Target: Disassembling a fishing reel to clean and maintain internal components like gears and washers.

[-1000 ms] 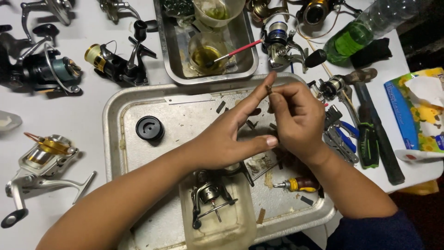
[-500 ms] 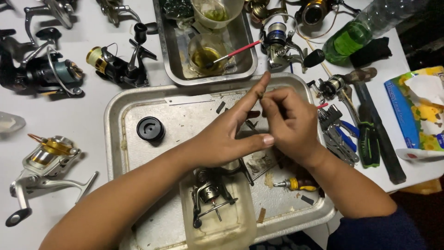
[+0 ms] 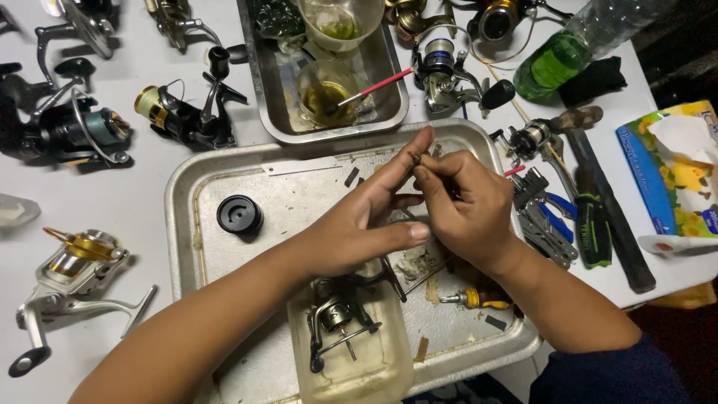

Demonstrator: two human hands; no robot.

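Observation:
My left hand (image 3: 359,224) and my right hand (image 3: 467,206) meet above a large metal tray (image 3: 224,176). Between the fingertips of both hands sits a tiny dark part (image 3: 416,160), held up over the tray's far edge. Below my left hand a stripped reel body (image 3: 336,318) lies in a clear plastic tub (image 3: 389,366). A black round cap (image 3: 239,215) rests on the tray to the left. A small yellow-handled screwdriver (image 3: 479,299) lies on the tray under my right wrist.
A smaller metal tray (image 3: 269,90) behind holds jars of yellowish liquid (image 3: 323,97) and a red-handled brush (image 3: 378,84). Several fishing reels (image 3: 82,131) lie around the white table. Pliers and tools (image 3: 591,217), a green bottle (image 3: 557,63) and a tissue box (image 3: 673,176) are at right.
Both hands stay together over the tray, shifting only slightly as the fingers work the small part. Nothing else moved.

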